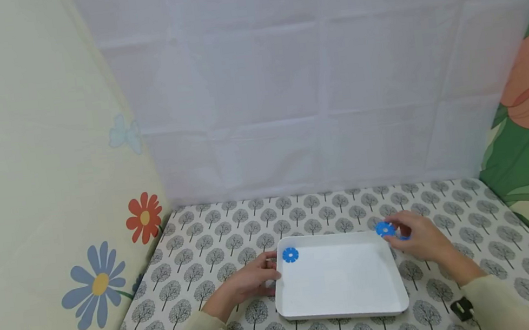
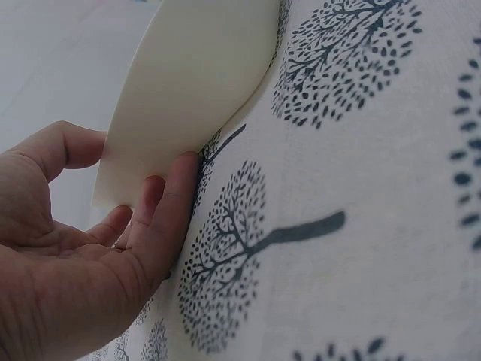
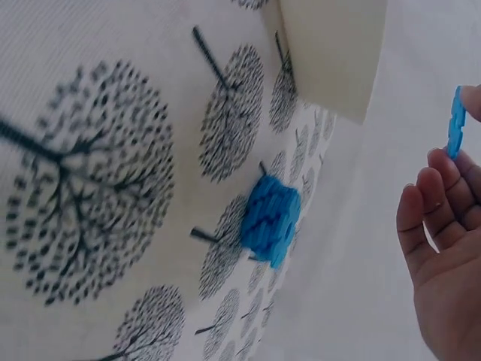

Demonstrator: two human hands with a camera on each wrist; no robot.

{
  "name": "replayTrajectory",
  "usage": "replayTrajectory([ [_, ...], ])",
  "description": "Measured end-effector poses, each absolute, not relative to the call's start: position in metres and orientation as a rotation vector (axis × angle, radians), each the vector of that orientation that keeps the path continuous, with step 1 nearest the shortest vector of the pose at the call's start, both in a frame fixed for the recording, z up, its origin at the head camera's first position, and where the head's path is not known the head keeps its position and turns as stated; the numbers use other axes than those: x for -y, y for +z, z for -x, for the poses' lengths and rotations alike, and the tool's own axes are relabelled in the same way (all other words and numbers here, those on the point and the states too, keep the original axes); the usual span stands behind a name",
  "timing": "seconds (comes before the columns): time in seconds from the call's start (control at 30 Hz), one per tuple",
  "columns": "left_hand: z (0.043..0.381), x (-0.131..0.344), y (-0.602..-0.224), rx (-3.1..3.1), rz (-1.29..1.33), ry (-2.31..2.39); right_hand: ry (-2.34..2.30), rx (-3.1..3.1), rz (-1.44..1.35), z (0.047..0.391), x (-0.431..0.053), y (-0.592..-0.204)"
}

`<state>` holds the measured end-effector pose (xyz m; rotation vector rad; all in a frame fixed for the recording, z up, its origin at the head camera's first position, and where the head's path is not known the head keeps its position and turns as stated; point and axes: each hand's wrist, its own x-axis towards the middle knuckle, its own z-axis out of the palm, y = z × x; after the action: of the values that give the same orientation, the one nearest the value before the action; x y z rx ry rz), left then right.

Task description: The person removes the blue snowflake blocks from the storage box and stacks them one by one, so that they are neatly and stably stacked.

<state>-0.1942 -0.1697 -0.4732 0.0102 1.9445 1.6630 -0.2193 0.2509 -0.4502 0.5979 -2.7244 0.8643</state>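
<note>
A shallow white tray [image 1: 341, 279] lies on the patterned cloth. One blue notched plastic disc [image 1: 290, 255] with a hole in its middle lies inside, by the far left corner. My left hand [image 1: 255, 277] grips the tray's left wall; in the left wrist view its fingers [image 2: 173, 199] lie along the outside, the thumb at the rim. Above the tray's far right corner, my right hand [image 1: 418, 237] pinches a second blue disc [image 1: 385, 229] between thumb and fingers. A stack of blue discs [image 3: 270, 222] stands on the cloth beside the tray, mostly hidden by the right hand in the head view.
The table is covered by a cloth [image 1: 193, 274] printed with trees. A white sheet [image 1: 287, 102] hangs behind it. Walls with painted flowers [image 1: 100, 284] stand at the left and right sides.
</note>
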Motion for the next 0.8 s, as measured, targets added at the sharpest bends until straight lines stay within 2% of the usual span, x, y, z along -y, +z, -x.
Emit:
replayTrajectory([
  [0.3, 0.194, 0.169, -0.473, -1.947, -0.002, 1.666, 0.888, 2.821, -0.43, 0.22, -0.276, -0.457],
  [0.8, 0.196, 0.17, -0.476, -1.946, -0.011, 1.663, 0.856, 2.876, -0.341, 0.219, -0.299, -0.471],
])
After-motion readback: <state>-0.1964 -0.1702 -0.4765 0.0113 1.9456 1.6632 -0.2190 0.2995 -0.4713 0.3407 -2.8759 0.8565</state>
